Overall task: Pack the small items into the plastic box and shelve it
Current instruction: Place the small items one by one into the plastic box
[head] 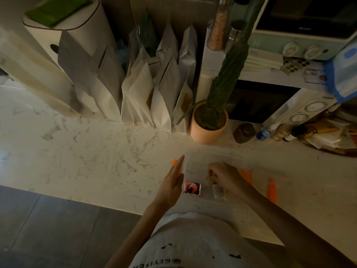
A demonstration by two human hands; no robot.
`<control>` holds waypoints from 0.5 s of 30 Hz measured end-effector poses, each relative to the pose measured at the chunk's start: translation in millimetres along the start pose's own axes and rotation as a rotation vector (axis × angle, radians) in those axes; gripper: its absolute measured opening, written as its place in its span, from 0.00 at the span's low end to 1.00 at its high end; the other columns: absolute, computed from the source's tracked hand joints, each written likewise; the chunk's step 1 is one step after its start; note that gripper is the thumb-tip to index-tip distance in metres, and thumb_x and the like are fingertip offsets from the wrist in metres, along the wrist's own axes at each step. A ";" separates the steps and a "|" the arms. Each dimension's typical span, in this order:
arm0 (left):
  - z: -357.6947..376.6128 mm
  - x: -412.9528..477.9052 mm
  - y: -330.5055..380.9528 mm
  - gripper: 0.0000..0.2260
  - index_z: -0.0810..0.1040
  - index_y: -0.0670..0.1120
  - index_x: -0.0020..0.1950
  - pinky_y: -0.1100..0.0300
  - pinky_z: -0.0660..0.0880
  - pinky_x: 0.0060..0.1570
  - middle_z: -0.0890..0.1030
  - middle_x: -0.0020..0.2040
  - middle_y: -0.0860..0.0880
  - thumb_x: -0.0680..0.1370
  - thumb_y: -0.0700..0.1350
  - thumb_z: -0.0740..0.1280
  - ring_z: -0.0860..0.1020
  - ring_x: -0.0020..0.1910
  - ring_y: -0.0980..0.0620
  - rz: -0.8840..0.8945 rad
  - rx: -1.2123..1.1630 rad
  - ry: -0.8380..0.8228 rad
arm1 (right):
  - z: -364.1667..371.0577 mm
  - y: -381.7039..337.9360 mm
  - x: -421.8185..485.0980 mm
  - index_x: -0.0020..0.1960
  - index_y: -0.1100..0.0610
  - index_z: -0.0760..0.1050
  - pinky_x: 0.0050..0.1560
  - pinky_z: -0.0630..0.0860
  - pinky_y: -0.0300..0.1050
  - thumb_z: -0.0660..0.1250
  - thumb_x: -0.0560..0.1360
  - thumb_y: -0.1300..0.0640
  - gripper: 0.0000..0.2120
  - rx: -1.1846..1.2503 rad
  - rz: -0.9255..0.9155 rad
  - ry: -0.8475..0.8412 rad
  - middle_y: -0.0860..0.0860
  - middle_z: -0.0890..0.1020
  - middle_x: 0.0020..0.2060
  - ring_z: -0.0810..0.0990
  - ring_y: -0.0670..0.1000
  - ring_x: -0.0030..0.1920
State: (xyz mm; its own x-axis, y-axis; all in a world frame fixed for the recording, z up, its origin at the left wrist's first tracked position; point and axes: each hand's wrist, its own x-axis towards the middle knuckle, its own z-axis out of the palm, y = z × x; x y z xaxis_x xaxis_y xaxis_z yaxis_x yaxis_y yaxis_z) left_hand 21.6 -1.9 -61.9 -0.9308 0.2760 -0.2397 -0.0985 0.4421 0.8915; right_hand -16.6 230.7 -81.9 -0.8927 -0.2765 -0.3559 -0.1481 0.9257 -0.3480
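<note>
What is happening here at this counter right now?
A person is packing a clear plastic box on the counter. The left hand lies with straight fingers along its left side. The right hand reaches inside, curled over pale small items; a grip is unclear. A red packet lies inside.

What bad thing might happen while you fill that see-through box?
The cactus stands just behind the plastic box, so a reaching hand might get pricked or tip its pot. The light is dim and the box is clear, so the right hand might bump its rim.
</note>
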 end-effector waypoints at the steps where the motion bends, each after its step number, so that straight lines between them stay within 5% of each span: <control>1: -0.2 0.1 -0.4 0.24 0.51 0.56 0.79 0.62 0.51 0.72 0.53 0.77 0.60 0.84 0.44 0.54 0.50 0.77 0.57 0.001 -0.004 -0.001 | -2.8 1.8 -2.8 0.44 0.47 0.73 0.41 0.76 0.43 0.69 0.74 0.52 0.05 0.086 0.033 0.021 0.44 0.80 0.43 0.79 0.47 0.45; 4: 0.0 0.5 -2.8 0.24 0.51 0.56 0.79 0.61 0.52 0.73 0.54 0.78 0.59 0.84 0.46 0.54 0.49 0.78 0.58 0.014 0.001 -0.001 | -13.1 2.9 -12.5 0.51 0.45 0.71 0.38 0.74 0.37 0.67 0.75 0.43 0.09 0.380 0.114 -0.033 0.40 0.76 0.44 0.78 0.41 0.45; 9: 0.4 0.8 -7.0 0.24 0.51 0.61 0.77 0.74 0.51 0.69 0.53 0.74 0.69 0.84 0.46 0.55 0.48 0.74 0.72 0.036 -0.017 0.014 | -19.0 -6.4 -19.4 0.46 0.49 0.71 0.32 0.73 0.32 0.63 0.79 0.49 0.05 0.826 0.208 -0.148 0.42 0.78 0.38 0.78 0.35 0.36; 12: 1.4 1.7 -10.3 0.24 0.52 0.59 0.78 0.67 0.51 0.72 0.52 0.74 0.70 0.84 0.46 0.55 0.48 0.77 0.64 0.021 -0.034 0.013 | -14.3 -12.3 -17.6 0.49 0.60 0.75 0.39 0.82 0.43 0.65 0.79 0.54 0.08 1.237 0.303 -0.206 0.51 0.84 0.41 0.85 0.44 0.45; 15: 0.7 1.8 -9.8 0.24 0.52 0.59 0.79 0.68 0.50 0.72 0.52 0.75 0.66 0.84 0.45 0.55 0.48 0.75 0.68 0.016 -0.019 0.004 | -9.4 -17.0 -15.5 0.53 0.57 0.79 0.43 0.82 0.45 0.68 0.76 0.46 0.14 1.356 0.314 -0.216 0.52 0.85 0.44 0.85 0.52 0.50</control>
State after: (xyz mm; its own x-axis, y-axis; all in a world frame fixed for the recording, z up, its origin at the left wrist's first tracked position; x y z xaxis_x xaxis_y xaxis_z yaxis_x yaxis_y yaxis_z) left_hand 21.1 -5.2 -71.3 -0.9337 0.2794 -0.2239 -0.0902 0.4216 0.9023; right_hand -4.3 221.6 -62.3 -0.7111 -0.2563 -0.6547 0.6721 0.0256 -0.7400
